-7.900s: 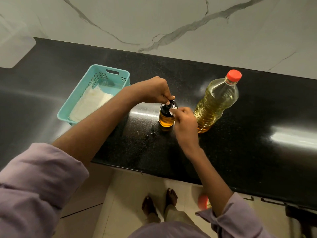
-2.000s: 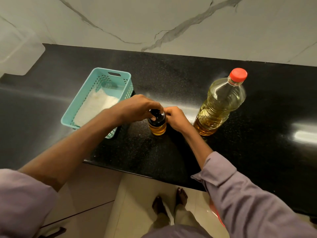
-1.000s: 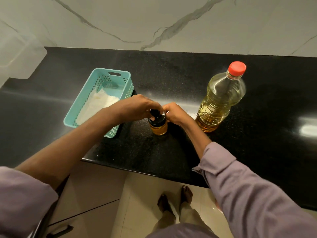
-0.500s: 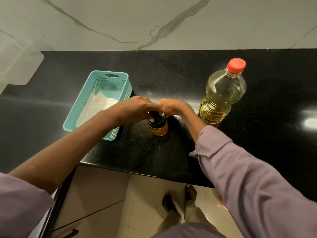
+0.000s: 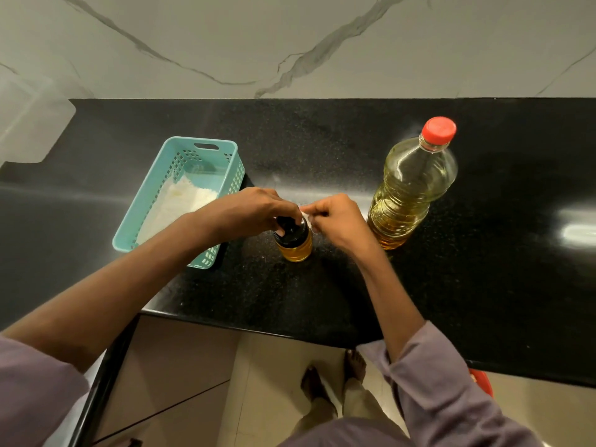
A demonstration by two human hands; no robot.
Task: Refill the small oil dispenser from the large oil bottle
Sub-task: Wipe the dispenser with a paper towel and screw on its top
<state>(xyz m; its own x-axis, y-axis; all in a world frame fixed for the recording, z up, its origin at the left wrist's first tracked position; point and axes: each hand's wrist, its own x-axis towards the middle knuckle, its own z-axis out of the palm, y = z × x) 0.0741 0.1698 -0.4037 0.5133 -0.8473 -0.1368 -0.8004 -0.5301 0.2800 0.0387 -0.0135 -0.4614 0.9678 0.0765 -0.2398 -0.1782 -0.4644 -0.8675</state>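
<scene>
Small oil dispenser (image 5: 293, 241), near countertop (image 5: 322, 301) front edge: left hand (image 5: 254, 209) grips its black top; right hand (image 5: 338, 221) curled just beside, grasp unclear.

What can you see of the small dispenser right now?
The dispenser is a small clear jar, amber oil showing through its lower body, with a black top. It stands upright on the black counter between the teal basket and the big bottle. The left hand grips its top; the right hand pinches something white beside it.
</scene>
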